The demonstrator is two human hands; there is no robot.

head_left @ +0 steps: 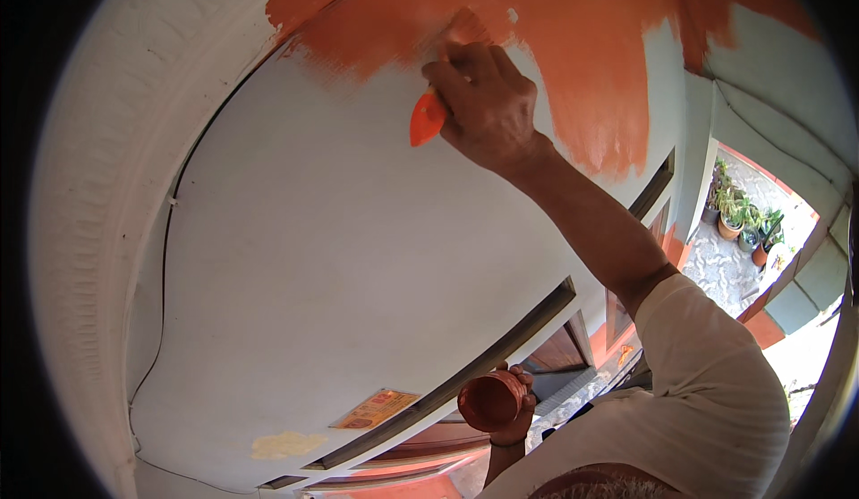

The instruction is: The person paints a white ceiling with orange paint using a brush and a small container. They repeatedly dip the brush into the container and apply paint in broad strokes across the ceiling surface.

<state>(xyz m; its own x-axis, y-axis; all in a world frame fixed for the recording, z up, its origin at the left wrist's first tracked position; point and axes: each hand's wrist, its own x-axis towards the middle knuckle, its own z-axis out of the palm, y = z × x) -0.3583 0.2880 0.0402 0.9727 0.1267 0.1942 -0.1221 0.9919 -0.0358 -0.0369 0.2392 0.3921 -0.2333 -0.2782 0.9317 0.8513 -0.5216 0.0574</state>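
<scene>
White sleeve [720, 365] closest, right hand [494, 103] pinches an orange-handled brush [427, 120] while left hand [516, 423] clasps a cup [489, 402], reddish-brown inside.

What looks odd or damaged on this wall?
A ragged yellowish patch on the wall, near the small notice low in the picture: it matches neither the pale surface nor the orange paint. I can't tell whether it's damage.

Brightly lit patterned paving [723, 271] outdoors
Potted plants [732, 207] cluster there; a black cable [164, 284] curves beside pale, ribbed moulding [82, 230].
</scene>
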